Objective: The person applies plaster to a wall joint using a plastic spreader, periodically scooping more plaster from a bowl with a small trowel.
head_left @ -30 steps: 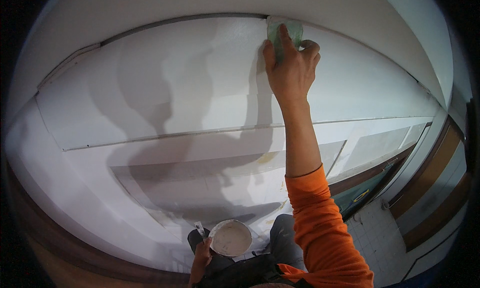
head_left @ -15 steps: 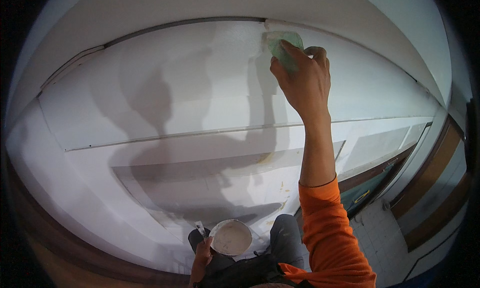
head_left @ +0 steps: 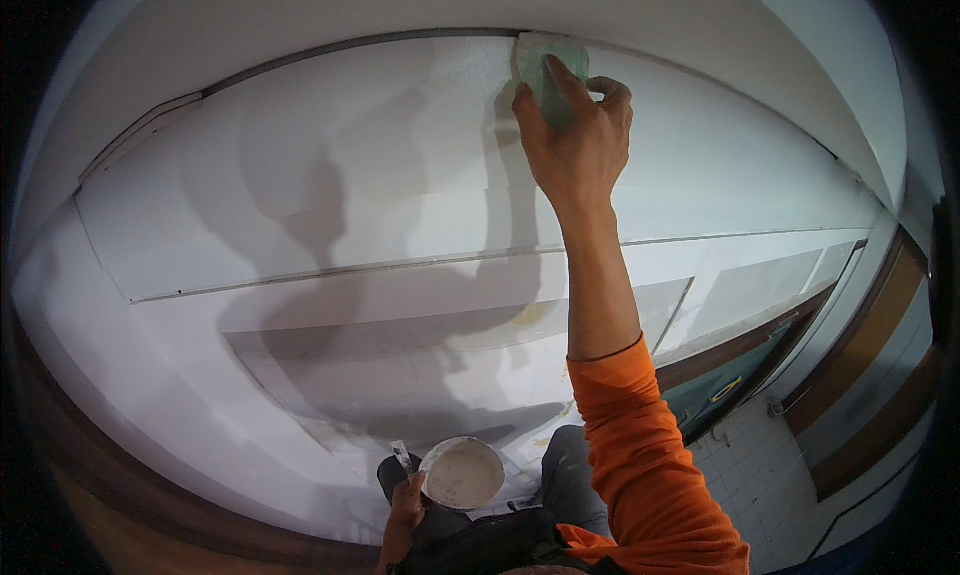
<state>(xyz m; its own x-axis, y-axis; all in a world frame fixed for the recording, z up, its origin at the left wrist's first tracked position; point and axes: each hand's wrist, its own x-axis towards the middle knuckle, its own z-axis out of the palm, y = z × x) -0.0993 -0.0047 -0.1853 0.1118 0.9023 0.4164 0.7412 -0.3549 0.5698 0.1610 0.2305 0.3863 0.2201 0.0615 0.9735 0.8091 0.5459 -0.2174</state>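
Observation:
At the top of a white wall panel (head_left: 400, 175), my right hand (head_left: 580, 150) is closed on a flat, translucent green putty spreader (head_left: 545, 93). The spreader lies against the panel, its upper end at the dark gap along the top edge. Low in the view, my left hand (head_left: 408, 503) grips the rim of a round tub (head_left: 425, 485) of pale, creamy putty (head_left: 465, 473). A narrow, putty-smeared tool (head_left: 402, 455), probably a putty knife, sticks up from that same hand. Some of the left fingers are hidden.
Below the panel runs a white door-like surface with grey recessed areas (head_left: 400, 350) and yellowish patches. A dark-framed opening (head_left: 745, 375) stands to the right, over a tiled floor (head_left: 750, 470). Brown wood (head_left: 865, 355) shows at the far right. My knees (head_left: 575, 465) flank the tub.
My right hand has slid left and slightly up with the putty spreader, reaching the panel's top edge. My left hand and the tub have stayed in place.

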